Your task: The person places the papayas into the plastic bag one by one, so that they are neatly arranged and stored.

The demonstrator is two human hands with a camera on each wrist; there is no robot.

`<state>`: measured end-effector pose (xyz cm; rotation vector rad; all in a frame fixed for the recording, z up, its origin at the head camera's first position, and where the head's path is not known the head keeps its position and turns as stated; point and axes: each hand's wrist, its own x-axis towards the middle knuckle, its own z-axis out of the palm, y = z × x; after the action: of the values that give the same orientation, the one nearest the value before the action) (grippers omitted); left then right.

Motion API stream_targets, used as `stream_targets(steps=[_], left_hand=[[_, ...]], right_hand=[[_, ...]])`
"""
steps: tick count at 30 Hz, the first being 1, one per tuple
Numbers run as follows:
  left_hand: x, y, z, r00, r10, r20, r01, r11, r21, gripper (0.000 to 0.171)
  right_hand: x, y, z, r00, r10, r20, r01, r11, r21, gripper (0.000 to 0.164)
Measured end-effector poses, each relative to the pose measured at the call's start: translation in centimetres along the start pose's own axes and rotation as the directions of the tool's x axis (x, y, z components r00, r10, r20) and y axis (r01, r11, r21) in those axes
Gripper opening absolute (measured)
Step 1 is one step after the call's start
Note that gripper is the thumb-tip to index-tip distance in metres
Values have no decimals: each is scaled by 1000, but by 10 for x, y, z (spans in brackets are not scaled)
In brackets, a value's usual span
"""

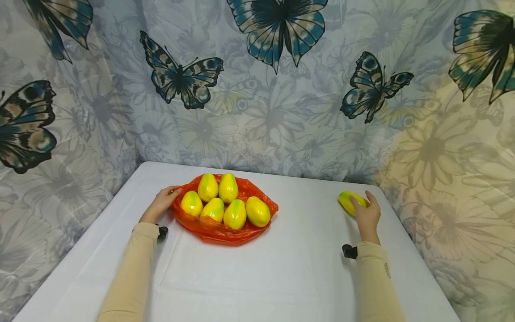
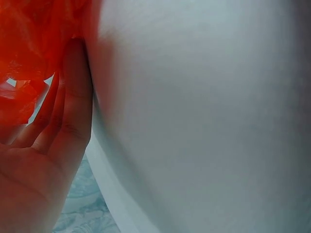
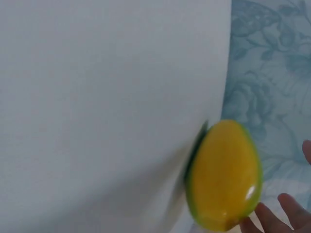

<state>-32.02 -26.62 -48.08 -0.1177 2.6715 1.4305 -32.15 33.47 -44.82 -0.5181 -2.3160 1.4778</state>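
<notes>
At the left rim of a red plastic bag (image 1: 225, 238) is my left hand (image 1: 161, 203). In the left wrist view its fingers (image 2: 77, 92) reach out nearly straight against the red film. Several glossy yellow-green mangoes (image 1: 234, 214) lie in the spread bag. Over at the far right of the table, my right hand (image 1: 368, 217) is at another mango (image 1: 347, 202), thumb and fingers spread apart. The right wrist view shows this mango (image 3: 226, 174) from its yellow side, fingertips (image 3: 265, 216) right by its lower end; a dark green edge (image 3: 197, 150) shows behind it.
A white-covered table (image 1: 249, 281) carries everything. Its right edge (image 1: 406, 228) runs close beside the right hand. Butterfly-patterned cloth (image 1: 273, 125) hangs behind the table and along both sides. Black wrist cameras (image 1: 350, 251) sit at both cuffs.
</notes>
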Motion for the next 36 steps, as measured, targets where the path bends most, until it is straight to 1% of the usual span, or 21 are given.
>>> stream_targets(steps=[2, 5, 12, 15, 20, 23, 26, 29, 31, 36], left_hand=[[0, 0, 1, 1000, 10, -4, -10, 1000, 0, 60], [-2, -1, 2, 1000, 20, -8, -20, 1000, 4, 59], [-2, -3, 4, 1000, -5, 4, 5, 1000, -1, 61], [0, 0, 5, 1000, -16, 13, 16, 1000, -4, 62], [2, 7, 4, 1000, -3, 3, 3, 1000, -5, 62], [2, 8, 4, 1000, 8, -1, -8, 1000, -2, 61], [1, 8, 4, 1000, 3, 5, -3, 1000, 5, 61], [-1, 6, 3, 1000, 0, 12, 0, 1000, 16, 62], [-1, 4, 3, 1000, 6, 7, -7, 1000, 16, 61], [-2, 3, 2, 999, 31, -10, -31, 999, 8, 57]], right_hand=[[1, 4, -1, 1000, 18, 19, -17, 1000, -23, 69], [1, 9, -2, 999, 17, 26, -16, 998, -60, 69], [-1, 16, -4, 1000, 5, 12, -4, 997, -83, 65], [0, 18, -5, 1000, -1, -3, 0, 995, -96, 63], [8, 20, -5, 998, -36, -51, 32, 996, -77, 58], [9, 20, -4, 997, -32, -76, 28, 998, -54, 55], [6, 21, -4, 997, 3, -84, -5, 1000, -28, 55], [2, 24, -2, 996, 21, -86, -23, 1000, -16, 55], [0, 25, -1, 996, 20, -86, -22, 1000, -20, 55], [-2, 30, 3, 994, -17, -110, 16, 1000, -16, 54]])
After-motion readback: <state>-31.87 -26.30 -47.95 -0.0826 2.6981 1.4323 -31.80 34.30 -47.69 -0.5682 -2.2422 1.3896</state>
